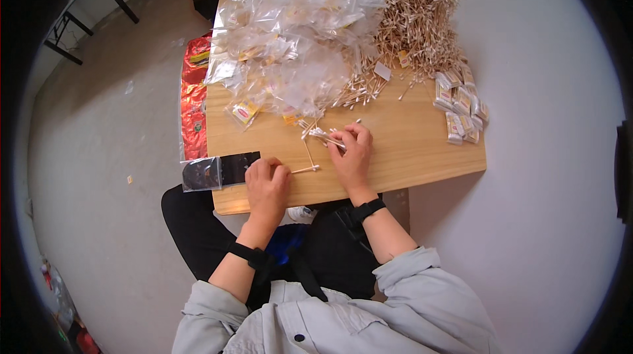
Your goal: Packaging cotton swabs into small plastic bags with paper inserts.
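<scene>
Wooden-stick cotton swabs [321, 135] lie bunched under the fingertips of my right hand [353, 156], which is closed on several of them at the near middle of the wooden table. My left hand [268, 186] rests on the table's near edge, its fingers curled. From its fingertips a single cotton swab [304, 170] sticks out to the right, and another slants up from that swab's tip. Beside my left hand a clear plastic bag [202, 175] lies over a black strip [241, 168]. My left palm and the undersides of its fingers are hidden.
A heap of clear plastic bags [297, 31] covers the table's far left, next to a big pile of loose swabs [419, 18]. Packed swab bags [459, 107] are stacked at the right edge. A red package [194, 103] hangs along the left edge of the table [409, 136].
</scene>
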Motion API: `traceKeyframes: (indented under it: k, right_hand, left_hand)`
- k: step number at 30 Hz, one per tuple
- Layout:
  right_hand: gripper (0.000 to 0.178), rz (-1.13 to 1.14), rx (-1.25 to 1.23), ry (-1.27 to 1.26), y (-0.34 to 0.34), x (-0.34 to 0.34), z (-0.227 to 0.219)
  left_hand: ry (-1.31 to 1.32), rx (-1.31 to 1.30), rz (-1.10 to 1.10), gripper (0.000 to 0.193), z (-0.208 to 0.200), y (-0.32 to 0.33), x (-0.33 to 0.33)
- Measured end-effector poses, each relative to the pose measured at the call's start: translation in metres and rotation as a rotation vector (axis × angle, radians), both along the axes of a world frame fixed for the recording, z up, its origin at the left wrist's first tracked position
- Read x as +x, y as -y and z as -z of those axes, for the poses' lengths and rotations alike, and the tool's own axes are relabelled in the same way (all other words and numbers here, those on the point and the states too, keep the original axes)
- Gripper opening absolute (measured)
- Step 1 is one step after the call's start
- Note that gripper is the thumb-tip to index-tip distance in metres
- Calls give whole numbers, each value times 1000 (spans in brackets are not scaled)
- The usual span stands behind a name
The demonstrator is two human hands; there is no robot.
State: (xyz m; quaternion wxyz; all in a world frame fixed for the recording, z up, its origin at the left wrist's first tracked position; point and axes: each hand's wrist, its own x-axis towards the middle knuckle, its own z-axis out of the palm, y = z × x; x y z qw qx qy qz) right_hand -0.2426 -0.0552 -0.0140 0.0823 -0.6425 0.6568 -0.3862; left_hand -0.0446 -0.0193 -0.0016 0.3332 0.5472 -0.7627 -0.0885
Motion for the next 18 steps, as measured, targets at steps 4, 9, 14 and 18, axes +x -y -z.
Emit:
traceKeyframes:
  k: [4,9,14,18]
  right_hand:
    - [16,-123,1,-20,-4,6,-4]
    - [17,-249,-2,-25,-6,10,-11]
    - [23,-391,56,45,-6,9,-15]
    - [25,-277,78,155,9,10,-14]
  left_hand:
    - [-16,32,49,15,3,0,-15]
    - [-54,36,29,27,5,-3,-28]
    - [29,-14,-40,56,10,-7,-32]
    - [265,149,110,76,0,-7,-42]
